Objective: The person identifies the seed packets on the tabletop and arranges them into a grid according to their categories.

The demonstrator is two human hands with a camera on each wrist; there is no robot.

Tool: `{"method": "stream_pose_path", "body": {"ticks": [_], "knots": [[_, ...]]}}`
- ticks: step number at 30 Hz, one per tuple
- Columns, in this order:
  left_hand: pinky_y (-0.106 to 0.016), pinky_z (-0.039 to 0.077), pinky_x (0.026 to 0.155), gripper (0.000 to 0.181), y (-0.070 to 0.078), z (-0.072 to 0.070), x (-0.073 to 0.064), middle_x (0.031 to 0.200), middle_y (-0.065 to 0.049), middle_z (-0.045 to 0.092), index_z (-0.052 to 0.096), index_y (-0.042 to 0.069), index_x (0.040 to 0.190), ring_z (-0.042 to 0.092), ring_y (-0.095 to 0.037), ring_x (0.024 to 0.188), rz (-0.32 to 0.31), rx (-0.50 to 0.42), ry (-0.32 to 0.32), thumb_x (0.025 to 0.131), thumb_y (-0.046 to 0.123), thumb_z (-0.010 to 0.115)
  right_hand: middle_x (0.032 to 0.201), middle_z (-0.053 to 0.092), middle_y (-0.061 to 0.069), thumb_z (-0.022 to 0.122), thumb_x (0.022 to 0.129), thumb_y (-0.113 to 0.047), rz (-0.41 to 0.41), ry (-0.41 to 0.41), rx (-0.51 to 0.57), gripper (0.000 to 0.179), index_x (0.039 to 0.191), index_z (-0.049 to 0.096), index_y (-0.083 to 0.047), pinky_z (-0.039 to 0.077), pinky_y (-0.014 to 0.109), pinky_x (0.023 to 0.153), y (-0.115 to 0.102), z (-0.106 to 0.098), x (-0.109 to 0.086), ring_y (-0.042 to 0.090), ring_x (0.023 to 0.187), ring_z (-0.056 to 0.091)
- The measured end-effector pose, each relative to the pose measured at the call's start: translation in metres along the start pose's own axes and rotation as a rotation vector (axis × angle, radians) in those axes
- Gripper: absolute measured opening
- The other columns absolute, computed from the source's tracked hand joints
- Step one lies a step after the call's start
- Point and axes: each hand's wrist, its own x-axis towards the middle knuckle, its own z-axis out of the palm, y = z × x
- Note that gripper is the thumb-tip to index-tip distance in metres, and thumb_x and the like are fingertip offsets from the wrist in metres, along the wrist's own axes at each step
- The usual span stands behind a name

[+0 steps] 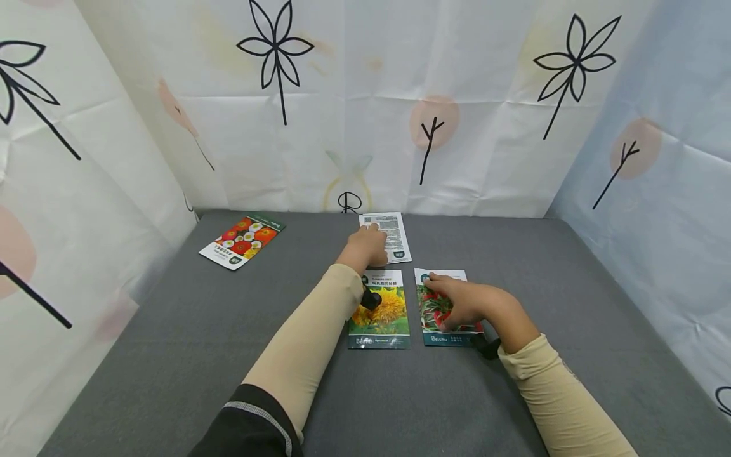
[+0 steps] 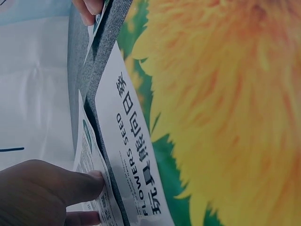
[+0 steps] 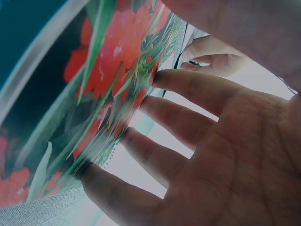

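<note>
My left hand [image 1: 368,246] lies on a seed packet [image 1: 398,236] that shows its white, text-covered back, at the table's far side. In the left wrist view its thumb [image 2: 89,184] touches the packet's face. Under the left wrist is a packet with yellow flowers [image 1: 389,317], lettered "FLOWERS SEED". The right hand [image 1: 459,301] is over a red-flowered packet [image 1: 442,339] beside it. Seen from the right wrist, its fingers [image 3: 178,87] are spread, and their tips touch the red-flowered packet's printed face. Part of that packet is hidden by the hand.
A packet with red, orange and white flowers [image 1: 242,241] lies tilted at the far left of the grey table [image 1: 200,368]. White cloth [image 1: 365,127] with drawn flowers and trees hangs behind and along both sides.
</note>
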Motion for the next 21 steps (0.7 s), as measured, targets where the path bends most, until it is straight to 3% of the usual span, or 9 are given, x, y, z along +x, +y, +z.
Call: {"method": "stream_pose_path", "body": {"ticks": [14,21], "knots": [[-0.057,0.039,0.123,0.057,-0.001,0.005,0.012,0.176,-0.013,0.027,0.046,0.015,0.162,0.028,-0.039,0.161,-0.019,-0.001,-0.028,0.106,0.028,0.053,0.176,0.016,0.025,0.087,0.088,-0.014,0.002,0.004,-0.004,0.096,0.166,0.032,-0.002,0.045,0.061,0.115,-0.001,-0.001,-0.002,0.051,0.158,0.026],[-0.058,0.042,0.120,0.055,0.001,0.006,0.008,0.174,-0.015,0.030,0.050,0.013,0.159,0.031,-0.040,0.159,-0.004,-0.006,0.002,0.107,0.028,0.056,0.176,0.016,0.025,0.086,0.089,-0.014,0.004,-0.003,0.010,0.096,0.167,0.030,-0.002,0.043,0.062,0.117,0.000,0.001,0.001,0.051,0.159,0.025]]}}
